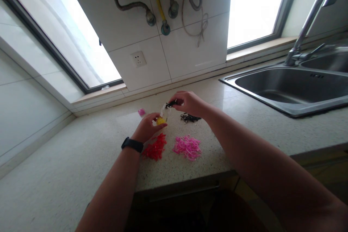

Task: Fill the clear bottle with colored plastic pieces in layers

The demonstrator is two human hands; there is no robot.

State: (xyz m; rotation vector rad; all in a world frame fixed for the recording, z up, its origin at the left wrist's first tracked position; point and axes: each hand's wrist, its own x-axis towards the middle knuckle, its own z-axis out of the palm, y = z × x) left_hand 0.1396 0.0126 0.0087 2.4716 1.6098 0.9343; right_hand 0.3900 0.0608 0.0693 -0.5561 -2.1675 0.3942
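Observation:
My left hand [149, 126], with a dark band on its wrist, grips a small clear plastic bag [164, 110] whose lower part looks yellow [161, 121]. Above the bag's mouth, the closed fingers of my right hand [186, 102] pinch a clump of black strands [171, 104] that look like small elastic bands. More black bands [189, 117] lie under my right wrist. Closer to me, a red pile [155, 148] and a pink pile [187, 147] of similar thin pieces rest side by side on the speckled counter [108, 152].
A small pink packet [141, 112] lies beyond my left hand. On the right, a steel sink [272, 83] with a tall tap [301, 36] is set into the counter. Hoses [160, 0] and a socket [138, 58] are on the tiled wall between two windows. The counter's front edge runs below the piles.

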